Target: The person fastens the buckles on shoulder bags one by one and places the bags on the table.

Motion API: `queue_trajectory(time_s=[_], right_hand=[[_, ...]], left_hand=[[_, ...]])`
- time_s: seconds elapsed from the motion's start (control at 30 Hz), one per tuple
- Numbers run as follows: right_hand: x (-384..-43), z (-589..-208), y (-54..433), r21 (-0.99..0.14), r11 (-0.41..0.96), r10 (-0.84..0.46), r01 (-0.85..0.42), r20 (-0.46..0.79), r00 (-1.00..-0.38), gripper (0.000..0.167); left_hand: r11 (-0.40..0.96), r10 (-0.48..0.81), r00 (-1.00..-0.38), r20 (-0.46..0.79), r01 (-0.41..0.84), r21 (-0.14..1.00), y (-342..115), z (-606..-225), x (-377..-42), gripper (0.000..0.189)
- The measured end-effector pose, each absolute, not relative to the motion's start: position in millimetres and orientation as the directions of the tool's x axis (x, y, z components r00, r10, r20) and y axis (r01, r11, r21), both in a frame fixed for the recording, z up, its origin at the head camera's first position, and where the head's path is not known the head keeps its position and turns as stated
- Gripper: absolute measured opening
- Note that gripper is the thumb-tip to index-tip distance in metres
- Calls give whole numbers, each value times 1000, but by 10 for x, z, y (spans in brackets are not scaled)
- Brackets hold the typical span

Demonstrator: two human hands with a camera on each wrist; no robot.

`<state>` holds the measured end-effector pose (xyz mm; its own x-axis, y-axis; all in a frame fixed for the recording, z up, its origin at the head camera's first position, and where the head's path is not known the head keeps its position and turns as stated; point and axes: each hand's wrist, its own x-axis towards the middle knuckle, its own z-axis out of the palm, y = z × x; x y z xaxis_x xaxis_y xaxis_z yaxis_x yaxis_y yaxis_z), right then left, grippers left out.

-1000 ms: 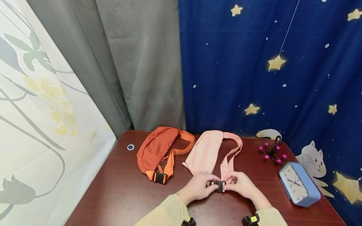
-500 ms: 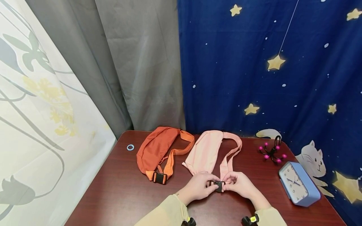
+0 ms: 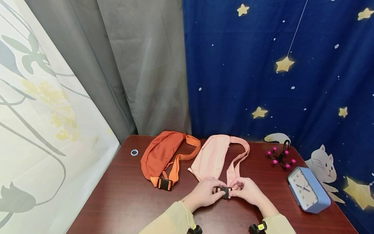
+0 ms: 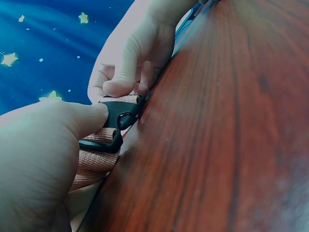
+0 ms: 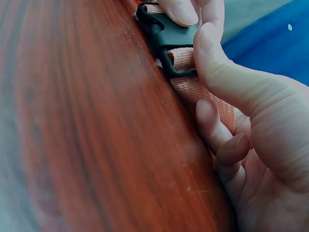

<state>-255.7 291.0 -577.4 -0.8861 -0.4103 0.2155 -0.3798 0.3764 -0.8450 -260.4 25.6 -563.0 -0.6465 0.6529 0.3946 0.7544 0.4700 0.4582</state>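
Note:
A pale pink waist bag (image 3: 211,154) lies on the table with its pink strap (image 3: 243,146) looped to the right. At its near end is a black side-release buckle (image 3: 225,194), its two halves joined. My left hand (image 3: 204,192) pinches the buckle's left part, thumb on top, as the left wrist view shows with the buckle (image 4: 113,112). My right hand (image 3: 247,191) pinches the buckle's right end where the webbing (image 5: 183,58) threads through. In the right wrist view its thumb lies against the buckle (image 5: 176,35), and the lower fingers curl near the strap.
An orange-red waist bag (image 3: 160,154) with a fastened black buckle (image 3: 165,184) lies to the left. Beyond it is a small light-blue ring (image 3: 134,152). On the right stand a black rack with pink knobs (image 3: 281,157) and a blue clock (image 3: 309,190). Curtains (image 3: 146,65) hang behind the table.
Both hands stay on the buckle with almost no movement. The head view has shifted very slightly.

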Motion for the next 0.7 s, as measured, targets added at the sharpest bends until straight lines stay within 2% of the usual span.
queue_trajectory(time_s=[0.23,0.7], right_hand=[[-2554,-5772,2894,-844,376,-411,-382,218,-885,19],[-2531,-5744,2889,-842,370,-429,-392,219,-876,18]], left_hand=[[472,649,-663,374,736,485,253,-5611,-2597,22],[465,652,-645,399,756,461,260,-5643,-2605,21]])
